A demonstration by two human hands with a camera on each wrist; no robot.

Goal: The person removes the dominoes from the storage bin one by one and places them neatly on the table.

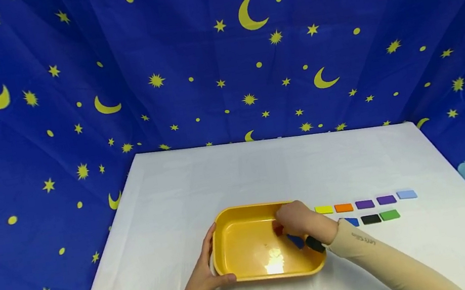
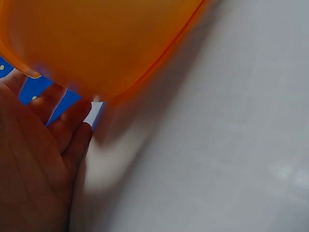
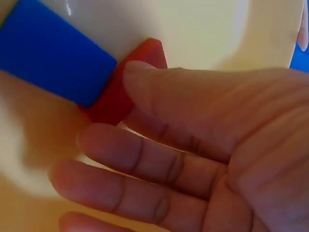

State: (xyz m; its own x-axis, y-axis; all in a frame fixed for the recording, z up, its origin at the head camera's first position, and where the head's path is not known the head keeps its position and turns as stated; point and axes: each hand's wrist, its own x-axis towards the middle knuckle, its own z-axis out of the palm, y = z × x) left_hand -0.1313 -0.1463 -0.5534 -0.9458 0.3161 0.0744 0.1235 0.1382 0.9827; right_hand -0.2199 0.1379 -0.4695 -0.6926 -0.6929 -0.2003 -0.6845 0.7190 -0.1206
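My left hand (image 1: 200,276) grips the left end of a yellow plastic tray (image 1: 246,245), its thumb over the near rim and its fingers along the side wall. In the left wrist view the fingers (image 2: 72,123) press the tray's outer wall. My right hand (image 1: 296,217) reaches into the tray's right end. There its thumb and index finger pinch a red block (image 3: 113,99), with the other fingers spread beside it. A flat blue block (image 3: 50,50) lies in the tray against the red one. In the head view the right hand partly hides the red block.
Right of the tray, small flat blocks lie in two rows on the white table (image 1: 201,181). The far row holds yellow (image 1: 324,209), orange (image 1: 343,208), two purple and light blue (image 1: 406,194) ones. Blue, black (image 1: 370,219) and green (image 1: 389,215) ones lie nearer.
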